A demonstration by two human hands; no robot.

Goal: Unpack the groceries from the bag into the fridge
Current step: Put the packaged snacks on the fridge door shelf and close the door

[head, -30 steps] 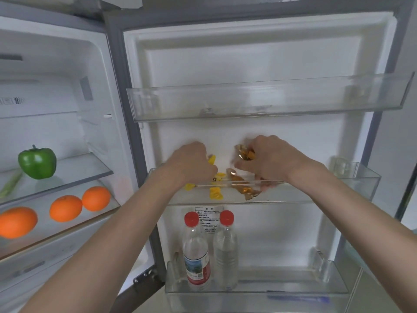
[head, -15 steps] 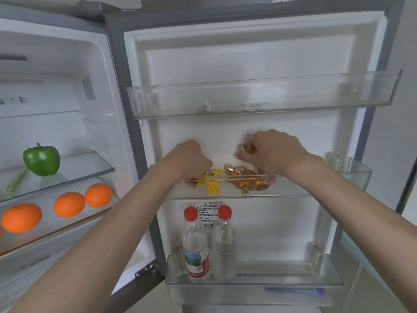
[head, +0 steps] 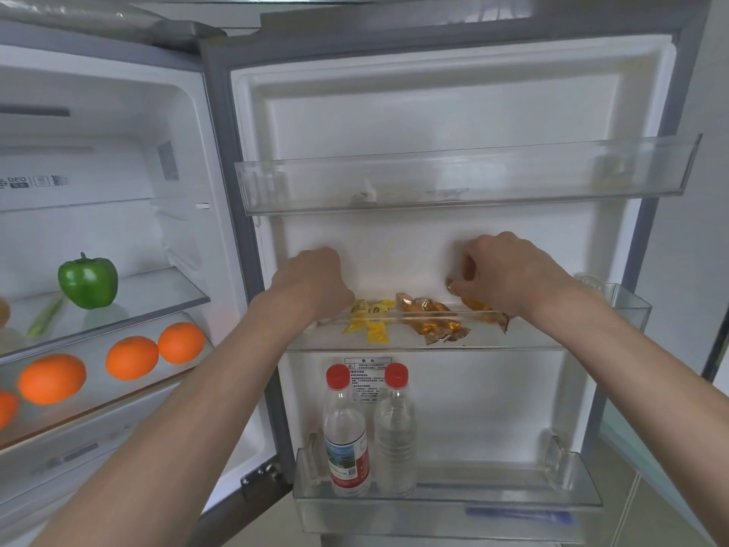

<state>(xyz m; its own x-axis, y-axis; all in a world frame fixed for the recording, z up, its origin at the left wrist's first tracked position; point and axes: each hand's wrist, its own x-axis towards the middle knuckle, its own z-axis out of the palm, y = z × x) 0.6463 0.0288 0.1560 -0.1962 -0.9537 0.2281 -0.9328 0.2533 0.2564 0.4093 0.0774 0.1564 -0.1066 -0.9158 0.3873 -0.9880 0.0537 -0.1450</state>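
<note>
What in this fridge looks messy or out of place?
Only the wrapped snacks: the yellow packets and orange-gold packets lie jumbled at angles in the middle door shelf. The two water bottles stand upright; nothing looks spilled or broken.

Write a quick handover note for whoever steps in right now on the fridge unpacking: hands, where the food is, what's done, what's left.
Left hand: over the left end of the middle door shelf, fingers curled downward and hidden; cannot tell if it holds anything.
Right hand: pinching a gold-wrapped snack just above the same shelf.
Already on that shelf: yellow-wrapped sweets at left, more orange-gold wrapped snacks in the middle.
Bottom door shelf: two water bottles. Main compartment: green bell pepper on one shelf, oranges on the shelf below.
Left: set down the pinched snack. The bag is out of view, so what remains in it is unknown.
</note>
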